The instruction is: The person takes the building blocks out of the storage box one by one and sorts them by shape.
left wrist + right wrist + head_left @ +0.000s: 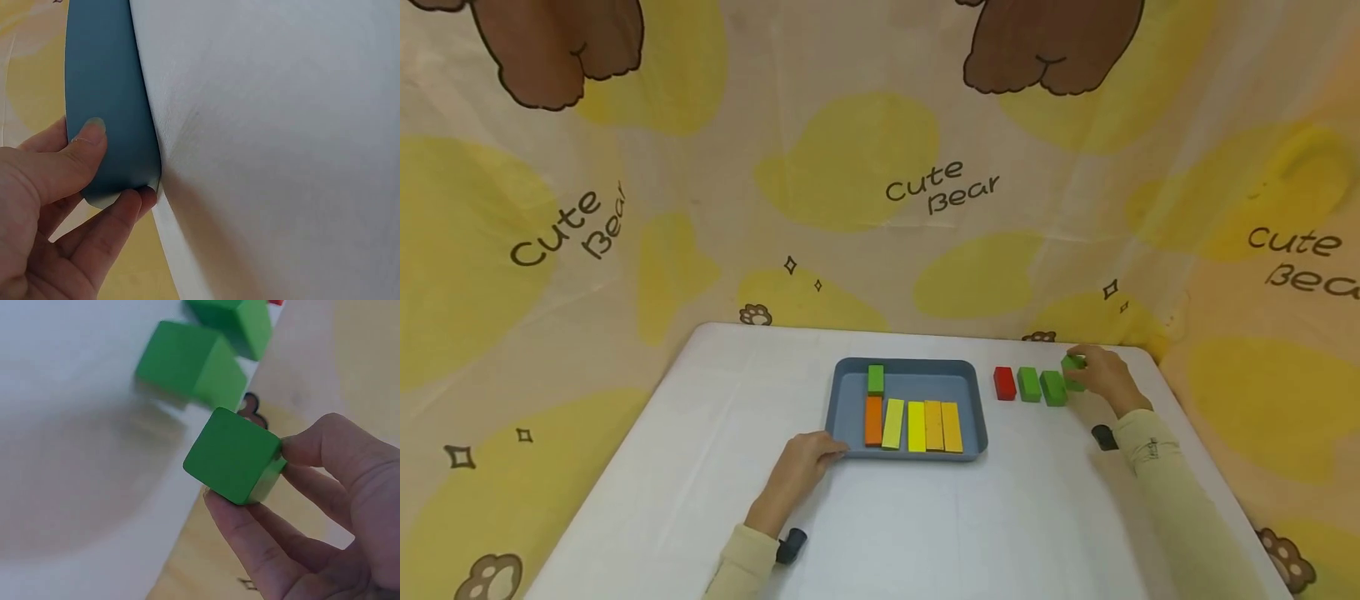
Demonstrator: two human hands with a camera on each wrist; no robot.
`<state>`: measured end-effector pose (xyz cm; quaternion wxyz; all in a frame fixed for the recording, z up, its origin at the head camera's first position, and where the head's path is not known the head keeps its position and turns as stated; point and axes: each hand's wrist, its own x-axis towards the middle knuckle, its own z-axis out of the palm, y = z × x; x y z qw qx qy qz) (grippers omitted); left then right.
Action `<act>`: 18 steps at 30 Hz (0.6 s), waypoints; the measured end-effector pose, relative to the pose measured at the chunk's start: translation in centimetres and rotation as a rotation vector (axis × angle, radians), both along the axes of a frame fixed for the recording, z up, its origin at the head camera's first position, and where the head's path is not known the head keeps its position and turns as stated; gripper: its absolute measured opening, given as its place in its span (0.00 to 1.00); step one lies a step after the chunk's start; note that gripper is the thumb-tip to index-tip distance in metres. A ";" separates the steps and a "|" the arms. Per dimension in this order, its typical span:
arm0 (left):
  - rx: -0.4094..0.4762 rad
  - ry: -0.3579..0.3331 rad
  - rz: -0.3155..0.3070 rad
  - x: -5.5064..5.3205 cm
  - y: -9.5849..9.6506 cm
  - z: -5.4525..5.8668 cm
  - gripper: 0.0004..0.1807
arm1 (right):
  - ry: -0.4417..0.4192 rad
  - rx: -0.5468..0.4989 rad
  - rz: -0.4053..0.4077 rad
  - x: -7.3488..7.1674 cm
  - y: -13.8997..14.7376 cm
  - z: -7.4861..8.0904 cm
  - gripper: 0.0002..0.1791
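My left hand [801,467] grips the near left corner of a blue-grey tray [906,366]; in the left wrist view the thumb lies on the tray's outer wall [109,69] and the fingertips curl at its corner. Between the thumb and fingers of my right hand [1105,377] is a green block [231,456], pinched at the right end of a row. Left of it stand two more green blocks [1053,388] [1029,384] and a red block [1004,383]. Inside the tray lie a green block [876,380], an orange one [873,421], and several yellowish ones [917,427].
Both tray and row stand on a white table [917,525]. A patterned cloth [850,167] with bear prints hangs behind the table and at its sides. Each wrist carries a small black device, one [792,546] at the left and another [1104,437] at the right.
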<state>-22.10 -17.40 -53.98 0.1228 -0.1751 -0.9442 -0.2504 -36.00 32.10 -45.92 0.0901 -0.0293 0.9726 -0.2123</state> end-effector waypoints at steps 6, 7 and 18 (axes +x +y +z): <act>-0.013 -0.009 0.005 0.0 0.0 0.0 0.07 | -0.049 0.032 -0.006 0.2 1.4 -1.4 0.28; -0.013 -0.008 0.002 0.0 0.0 0.0 0.07 | -0.060 0.030 -0.006 0.3 1.5 -1.7 0.28; -0.017 -0.003 -0.001 -0.1 0.0 0.2 0.07 | -0.077 0.024 -0.005 -0.1 1.4 -3.1 0.28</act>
